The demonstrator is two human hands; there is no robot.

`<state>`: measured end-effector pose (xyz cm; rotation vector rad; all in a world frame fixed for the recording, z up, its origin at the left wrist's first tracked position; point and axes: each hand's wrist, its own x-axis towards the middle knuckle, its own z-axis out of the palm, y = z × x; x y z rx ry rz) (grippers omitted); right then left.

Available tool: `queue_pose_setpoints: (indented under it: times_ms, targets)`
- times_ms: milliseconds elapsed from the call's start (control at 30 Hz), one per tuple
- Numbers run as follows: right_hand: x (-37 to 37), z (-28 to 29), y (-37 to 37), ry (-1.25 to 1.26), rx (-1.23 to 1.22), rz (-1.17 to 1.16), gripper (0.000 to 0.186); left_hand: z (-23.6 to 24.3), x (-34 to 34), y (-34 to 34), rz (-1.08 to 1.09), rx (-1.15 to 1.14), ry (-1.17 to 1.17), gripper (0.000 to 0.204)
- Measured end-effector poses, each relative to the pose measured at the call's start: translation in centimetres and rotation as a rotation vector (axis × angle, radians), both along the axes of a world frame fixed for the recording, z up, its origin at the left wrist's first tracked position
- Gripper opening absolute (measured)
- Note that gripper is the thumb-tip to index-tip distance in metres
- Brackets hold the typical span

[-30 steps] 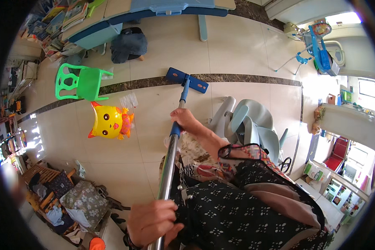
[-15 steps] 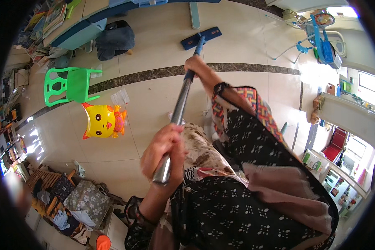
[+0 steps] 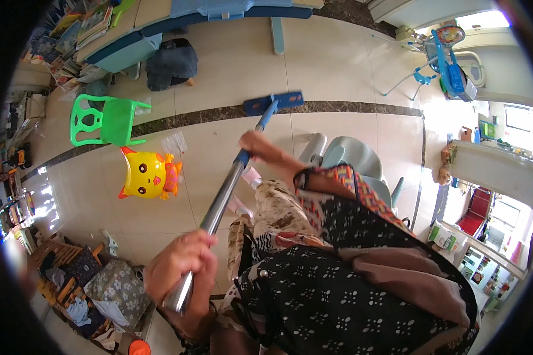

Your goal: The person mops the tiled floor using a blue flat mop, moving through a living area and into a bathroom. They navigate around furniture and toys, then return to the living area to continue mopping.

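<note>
The left hand (image 3: 183,269) is closed around the silver pole (image 3: 226,192) of the mop, near its lower end in the view. The right hand (image 3: 256,145) holds it farther up, beside the blue part. The blue mop head (image 3: 289,100) is at the dark floor strip (image 3: 367,107), to the right of the green chair (image 3: 117,123).

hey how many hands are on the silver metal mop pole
2: the left hand grasps the silver metal pole near its free end, the right hand farther along, closer to the flat blue rectangular mop head.
</note>
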<state>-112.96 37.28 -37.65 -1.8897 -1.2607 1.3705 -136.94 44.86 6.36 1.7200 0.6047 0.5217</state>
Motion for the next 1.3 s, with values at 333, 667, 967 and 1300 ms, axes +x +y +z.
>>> queue_pose_setpoints:
  times_ms: [333,667,967,1300]
  targets:
    - [-5.5,15.3,-2.4,0.76,-0.181,-0.828,0.011,6.1,0.4,-0.2,-0.583,0.13,-0.071,0.017]
    - [13.9,0.4,1.6,-0.749,-0.006,0.526,0.004,-8.5,7.8,-6.1,-0.042,0.129,-0.136,0.022]
    - [25.5,-10.8,1.7,0.036,-0.494,-0.547,0.014,-18.8,12.9,-4.7,-0.067,0.063,-0.293,0.02]
    - [3.3,-2.8,2.1,-0.593,-0.662,0.161,0.015,-8.3,-4.0,-1.0,-0.845,0.389,0.103,0.008]
